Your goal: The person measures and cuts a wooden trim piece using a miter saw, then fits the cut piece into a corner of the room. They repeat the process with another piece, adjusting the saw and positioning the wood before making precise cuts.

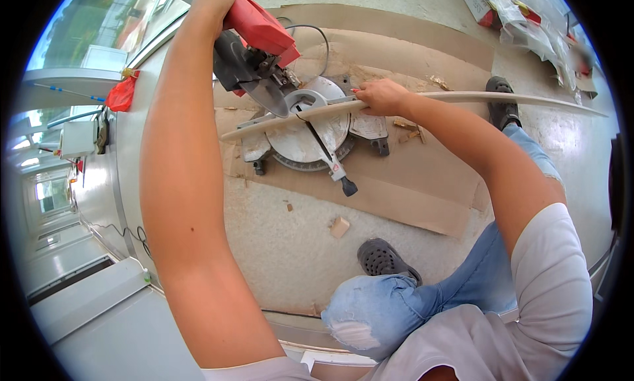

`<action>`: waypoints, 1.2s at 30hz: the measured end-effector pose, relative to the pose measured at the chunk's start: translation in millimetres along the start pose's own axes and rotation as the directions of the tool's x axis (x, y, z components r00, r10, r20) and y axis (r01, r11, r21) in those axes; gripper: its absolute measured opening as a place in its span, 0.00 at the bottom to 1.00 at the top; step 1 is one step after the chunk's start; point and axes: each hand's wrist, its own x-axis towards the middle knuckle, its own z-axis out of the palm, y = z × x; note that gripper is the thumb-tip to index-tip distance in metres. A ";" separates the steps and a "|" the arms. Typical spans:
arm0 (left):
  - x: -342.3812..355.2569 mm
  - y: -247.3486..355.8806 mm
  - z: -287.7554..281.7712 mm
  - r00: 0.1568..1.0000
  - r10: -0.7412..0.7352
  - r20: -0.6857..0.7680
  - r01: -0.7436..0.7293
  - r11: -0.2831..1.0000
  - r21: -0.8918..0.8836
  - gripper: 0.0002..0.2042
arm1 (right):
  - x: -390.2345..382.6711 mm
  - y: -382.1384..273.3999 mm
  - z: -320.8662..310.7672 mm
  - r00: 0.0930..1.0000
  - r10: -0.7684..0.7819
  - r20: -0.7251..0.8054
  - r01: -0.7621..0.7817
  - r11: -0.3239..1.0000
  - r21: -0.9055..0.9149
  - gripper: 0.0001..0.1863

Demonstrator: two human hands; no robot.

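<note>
At the top of the view, my left hand is wrapped round the handle of a red miter saw, its fingers partly hidden. The grey-black blade guard and blade are tilted above the round metal base. A long, pale, thin strip lies across the base along the fence and extends far to the right. My right hand grips this strip right of the blade, fingers curled over it.
The saw stands on cardboard with scraps and a small wood offcut. My shoes flank it at right and below. A glazed wall, red bag and cable are left; plastic-wrapped items lie upper right.
</note>
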 end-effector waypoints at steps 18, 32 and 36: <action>-138.9 -294.5 6.1 0.931 0.349 -0.106 -0.205 0.742 0.638 0.11 | 2.4 3.4 2.1 1.000 -0.014 -0.011 0.014 1.000 0.014 0.18; -294.1 -331.9 39.1 0.993 0.120 -0.023 -0.096 0.887 0.451 0.12 | -1.6 5.8 9.7 0.998 0.062 -0.022 -0.063 0.995 -0.074 0.29; -417.9 -329.9 108.5 0.971 -0.236 0.038 0.217 0.937 0.273 0.18 | -7.8 -2.0 -2.5 0.990 0.127 0.053 -0.119 0.983 -0.139 0.31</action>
